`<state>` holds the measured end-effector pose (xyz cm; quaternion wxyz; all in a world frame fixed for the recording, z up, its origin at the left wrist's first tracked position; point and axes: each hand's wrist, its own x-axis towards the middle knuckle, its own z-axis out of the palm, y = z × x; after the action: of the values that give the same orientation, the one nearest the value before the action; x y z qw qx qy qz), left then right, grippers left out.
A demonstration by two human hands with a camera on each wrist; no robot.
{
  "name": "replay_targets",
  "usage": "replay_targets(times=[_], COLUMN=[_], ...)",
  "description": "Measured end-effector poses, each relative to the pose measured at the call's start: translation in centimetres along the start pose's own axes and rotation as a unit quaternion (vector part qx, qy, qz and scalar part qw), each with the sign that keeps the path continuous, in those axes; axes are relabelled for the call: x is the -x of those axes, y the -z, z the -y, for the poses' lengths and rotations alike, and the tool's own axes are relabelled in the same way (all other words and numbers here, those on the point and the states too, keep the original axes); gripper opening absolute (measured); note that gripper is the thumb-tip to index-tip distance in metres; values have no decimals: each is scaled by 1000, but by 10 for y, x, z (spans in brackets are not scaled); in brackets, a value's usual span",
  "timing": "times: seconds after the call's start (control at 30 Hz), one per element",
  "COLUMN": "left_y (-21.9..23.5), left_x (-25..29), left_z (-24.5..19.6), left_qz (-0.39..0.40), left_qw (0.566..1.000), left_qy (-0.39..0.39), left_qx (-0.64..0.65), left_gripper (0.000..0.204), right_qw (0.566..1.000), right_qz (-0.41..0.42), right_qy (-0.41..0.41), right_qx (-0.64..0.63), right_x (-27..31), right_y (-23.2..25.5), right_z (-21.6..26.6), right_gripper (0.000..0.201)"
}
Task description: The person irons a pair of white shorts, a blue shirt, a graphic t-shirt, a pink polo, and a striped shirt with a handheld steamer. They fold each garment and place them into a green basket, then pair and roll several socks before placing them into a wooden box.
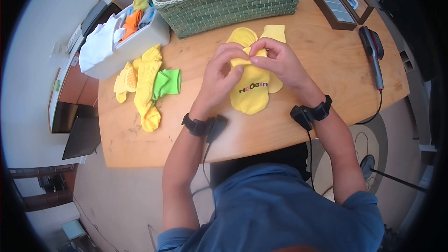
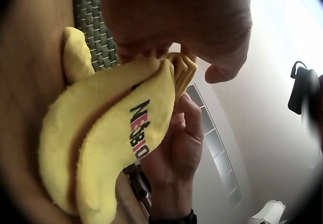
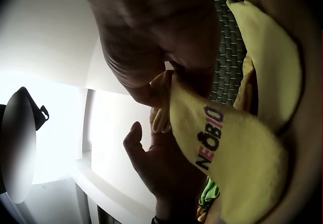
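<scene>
A pair of yellow socks [image 1: 254, 100] with NEOBIO lettering hangs in front of me, toes toward my body. My left hand [image 1: 219, 72] pinches the gathered cuff from the left, while my right hand [image 1: 284, 65] pinches it from the right, the fingertips of both nearly meeting. The left wrist view shows the folded cuff layers [image 2: 184, 72] bunched between the hands and two sock feet [image 2: 126, 138] drooping below. Seen from the right wrist, the lettered sock [image 3: 237, 153] slopes down from the fingers. More yellow fabric [image 1: 274, 31] lies just beyond the hands, partly hidden by them.
A green woven basket [image 1: 233, 11] of clothes stands at the back. At the left are a white bin [image 1: 126, 51] with garments, several yellow socks [image 1: 147, 81] and a green sock [image 1: 168, 83]. A brown compartment box [image 1: 331, 2] and a corded hairbrush-like appliance [image 1: 373, 56] lie at the right.
</scene>
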<state>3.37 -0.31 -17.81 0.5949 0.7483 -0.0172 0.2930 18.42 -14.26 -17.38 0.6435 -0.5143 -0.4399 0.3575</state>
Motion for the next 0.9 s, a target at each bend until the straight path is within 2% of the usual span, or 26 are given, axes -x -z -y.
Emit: replay_targets(times=[0.03,0.13,0.23,0.43,0.63,0.73,0.9], left_y=[0,-13,-11,-9,-8,-5,-1], left_x=[-1,-2,-5,-4,-5,-5,-4], left_z=[-4,-19,-9,-11,-5,-5,-4], left_qz=[8,-51,-60,-65,-76,-45,-30], left_qw=[1000,990,989,984,983,976,983], left_qy=[-10,118,115,127,106,135,114], left_qx=[-4,55,75,109,126,163,139], left_gripper=[16,24,30,29,29,28,27], right_qw=[1000,998,994,998,999,999,997], right_qz=[-1,-12,-61,3,2,8,30], right_qy=[17,56,72,-53,-15,14,5], right_qx=[1,27,-49,-26,-28,-39,-72], right_x=[0,-2,-1,-3,-1,-1,-2], right_y=[-1,-3,-15,-1,-3,-3,0], right_z=[0,-1,5,4,6,0,-3], right_gripper=[19,24,30,38,33,29,26])
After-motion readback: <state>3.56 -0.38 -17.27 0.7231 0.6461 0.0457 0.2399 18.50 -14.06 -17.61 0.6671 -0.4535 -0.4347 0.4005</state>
